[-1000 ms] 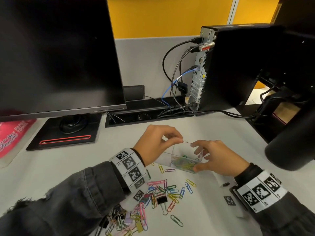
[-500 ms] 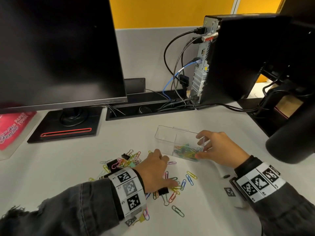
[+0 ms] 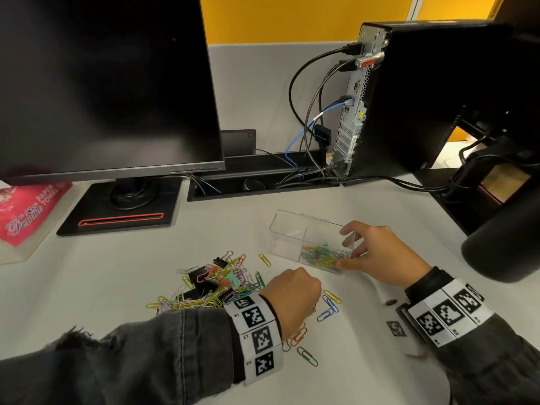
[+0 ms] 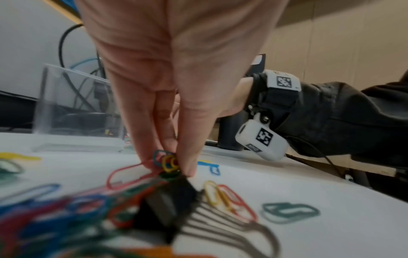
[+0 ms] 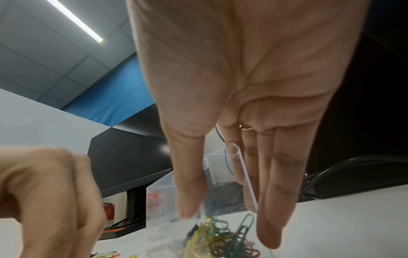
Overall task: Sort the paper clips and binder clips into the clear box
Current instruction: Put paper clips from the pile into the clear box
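A clear two-compartment box stands on the white desk; its right compartment holds a heap of coloured paper clips. My right hand holds the box's right end, thumb on the near wall and fingers on the end wall. My left hand is down on the desk in front of the box, pinching a few coloured paper clips between thumb and fingers. A black binder clip lies just below those fingertips. A mixed pile of paper clips and binder clips lies left of that hand.
Loose paper clips are scattered by my left hand. A monitor on a black base, a cable tray and a desktop PC line the back. A pink towel pack lies far left, a black cylinder far right.
My left hand came down from the box's rim to the loose clips on the desk and closed its fingertips on some. My right hand stayed on the box.
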Action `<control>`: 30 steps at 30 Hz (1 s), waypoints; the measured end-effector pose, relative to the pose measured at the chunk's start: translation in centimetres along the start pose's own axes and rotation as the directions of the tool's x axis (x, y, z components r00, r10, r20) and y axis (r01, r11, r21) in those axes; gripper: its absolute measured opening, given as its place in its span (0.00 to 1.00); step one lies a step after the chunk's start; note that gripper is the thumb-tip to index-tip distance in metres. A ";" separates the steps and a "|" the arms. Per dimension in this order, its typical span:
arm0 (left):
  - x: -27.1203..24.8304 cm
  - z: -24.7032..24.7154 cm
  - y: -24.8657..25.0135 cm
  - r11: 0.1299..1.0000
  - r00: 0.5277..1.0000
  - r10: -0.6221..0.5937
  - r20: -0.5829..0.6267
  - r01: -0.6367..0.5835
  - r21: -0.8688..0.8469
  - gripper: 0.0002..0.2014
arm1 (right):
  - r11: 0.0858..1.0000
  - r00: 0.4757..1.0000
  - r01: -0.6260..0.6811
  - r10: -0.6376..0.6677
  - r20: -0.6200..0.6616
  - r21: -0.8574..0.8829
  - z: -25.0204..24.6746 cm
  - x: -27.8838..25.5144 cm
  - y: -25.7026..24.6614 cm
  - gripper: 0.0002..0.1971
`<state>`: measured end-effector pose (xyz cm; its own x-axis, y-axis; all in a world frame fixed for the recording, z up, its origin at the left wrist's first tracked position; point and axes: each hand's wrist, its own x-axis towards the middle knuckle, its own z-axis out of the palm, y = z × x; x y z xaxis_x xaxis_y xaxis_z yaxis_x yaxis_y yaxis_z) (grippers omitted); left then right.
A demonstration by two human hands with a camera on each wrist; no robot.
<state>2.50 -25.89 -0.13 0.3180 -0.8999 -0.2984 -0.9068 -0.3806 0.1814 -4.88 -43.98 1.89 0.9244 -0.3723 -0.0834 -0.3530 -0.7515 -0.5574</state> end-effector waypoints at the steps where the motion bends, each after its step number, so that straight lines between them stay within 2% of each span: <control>1: 0.0 -0.2 -0.3 1.000 1.000 -0.001 -0.004 0.001 -0.002 0.11 | 1.000 1.000 0.001 -0.001 0.002 0.001 0.0 0.0 0.0 0.27; 5: -0.4 -1.7 -1.5 0.988 0.995 0.024 -0.092 -0.037 -0.147 0.10 | 1.000 1.000 0.005 -0.005 0.005 0.003 0.0 0.0 0.1 0.27; 9: -0.7 -4.9 -2.2 0.937 0.952 0.077 -0.298 -0.171 -0.303 0.07 | 1.000 1.000 0.012 -0.012 0.005 0.001 0.1 0.1 0.2 0.27; 11: 0.2 -6.6 -2.4 0.918 0.867 0.111 -0.485 -0.276 -0.285 0.05 | 1.000 1.000 0.018 -0.018 -0.001 0.003 0.1 0.1 0.2 0.27; 13: 1.4 -7.7 -2.5 0.892 0.741 0.172 -0.649 -0.396 -0.216 0.05 | 1.000 1.000 0.022 -0.022 -0.003 0.000 0.2 0.2 0.2 0.27; 14: 2.1 -7.9 -2.5 0.880 0.692 0.227 -0.686 -0.447 -0.160 0.05 | 1.000 1.000 0.024 -0.024 -0.002 0.000 0.2 0.2 0.3 0.26; 15: 2.7 -7.8 -2.6 0.876 0.674 0.283 -0.683 -0.472 -0.102 0.06 | 1.000 1.000 0.026 -0.026 -0.002 0.000 0.2 0.2 0.3 0.26; 16: 3.2 -7.5 -2.6 0.883 0.693 0.325 -0.644 -0.466 -0.056 0.07 | 1.000 1.000 0.029 -0.029 -0.002 -0.001 0.2 0.2 0.4 0.26; 17: 3.8 -7.1 -2.7 0.904 0.741 0.334 -0.582 -0.427 -0.025 0.08 | 1.000 1.000 0.030 -0.030 -0.004 -0.004 0.2 0.2 0.4 0.26; 19: 4.5 -6.5 -3.1 0.943 0.826 0.288 -0.484 -0.333 -0.006 0.10 | 1.000 1.000 0.025 -0.026 -0.002 -0.008 0.2 0.3 0.4 0.27; 20: 4.7 -6.2 -3.4 0.950 0.839 0.262 -0.478 -0.312 -0.027 0.11 | 1.000 1.000 0.022 -0.022 0.001 -0.006 0.2 0.2 0.4 0.27; 27: 4.9 -6.1 -4.2 0.926 0.787 0.222 -0.575 -0.355 -0.129 0.08 | 1.000 1.000 0.017 -0.017 0.010 0.019 0.1 0.1 0.2 0.26; 30: 5.2 -6.0 -4.2 0.913 0.800 0.212 -0.562 -0.368 -0.179 0.08 | 1.000 1.000 0.018 -0.018 0.011 0.017 0.1 0.2 0.1 0.26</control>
<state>9.63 -30.24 3.16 0.2171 -0.9200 0.3262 -0.8951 -0.0543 0.4426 -4.77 -44.10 1.76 0.9321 -0.3527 -0.0823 -0.3338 -0.7486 -0.5729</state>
